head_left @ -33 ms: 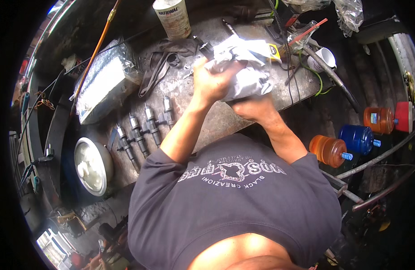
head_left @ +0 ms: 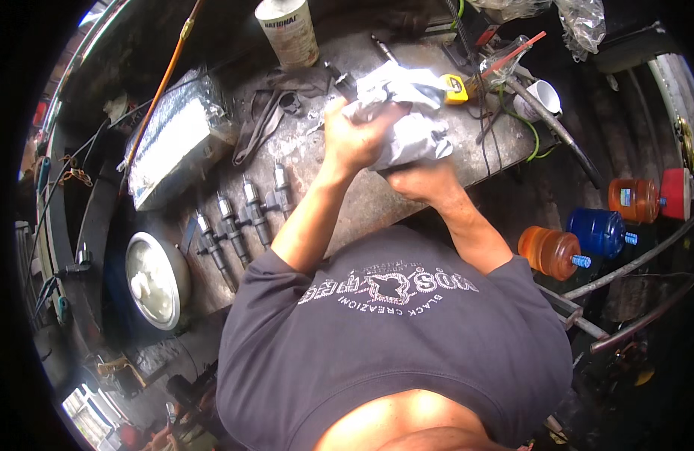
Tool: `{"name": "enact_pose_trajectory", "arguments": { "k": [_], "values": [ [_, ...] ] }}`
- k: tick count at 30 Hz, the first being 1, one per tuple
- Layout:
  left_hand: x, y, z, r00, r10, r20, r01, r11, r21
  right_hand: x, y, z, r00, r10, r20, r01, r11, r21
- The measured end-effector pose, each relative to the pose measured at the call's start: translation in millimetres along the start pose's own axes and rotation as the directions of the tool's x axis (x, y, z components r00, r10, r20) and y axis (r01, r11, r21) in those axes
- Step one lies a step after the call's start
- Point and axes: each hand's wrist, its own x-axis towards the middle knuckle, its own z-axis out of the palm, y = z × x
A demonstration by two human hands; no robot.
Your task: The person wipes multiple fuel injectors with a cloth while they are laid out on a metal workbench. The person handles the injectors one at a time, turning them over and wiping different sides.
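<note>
My left hand (head_left: 356, 139) is closed around a dark metal part whose end (head_left: 341, 80) pokes out above the fist; it resembles a fuel injector, though most of it is hidden. A crumpled white cloth (head_left: 415, 139) is bunched beside and partly over that hand. From below, my right hand (head_left: 424, 183) grips the cloth, its fingers mostly covered. Several fuel injectors (head_left: 253, 214) lie side by side on the metal workbench (head_left: 354, 214), left of my forearm. Just right of the cloth is a yellow tape measure (head_left: 454, 89).
Dark rag (head_left: 268, 113) and plastic-wrapped box (head_left: 178, 143) lie on the left. A white tub (head_left: 288, 34) stands at the back, a round lidded pot (head_left: 157, 279) at lower left. On the right are a white cup (head_left: 539, 99), a metal bar (head_left: 557, 128) and large bottles (head_left: 548, 252).
The white cloth has shifted slightly, uncovering more of the yellow tape measure. Both hands stay in nearly the same place.
</note>
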Motion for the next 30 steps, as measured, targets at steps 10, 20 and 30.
{"name": "enact_pose_trajectory", "arguments": {
  "k": [10,20,30],
  "values": [
    [13,8,-8,0.995,-0.045,0.093,0.092,0.802,-0.591,10,13,-2,0.888,-0.017,0.46,-0.453,0.146,0.879],
    [64,-7,-54,0.962,0.243,-0.126,-0.272,0.807,-0.525,27,38,-11,0.96,0.258,0.11,-0.237,0.536,0.81],
    [64,24,-37,0.96,0.257,-0.107,-0.256,0.661,-0.705,18,3,-18,0.964,-0.044,0.26,-0.224,0.385,0.895]
  ]
}}
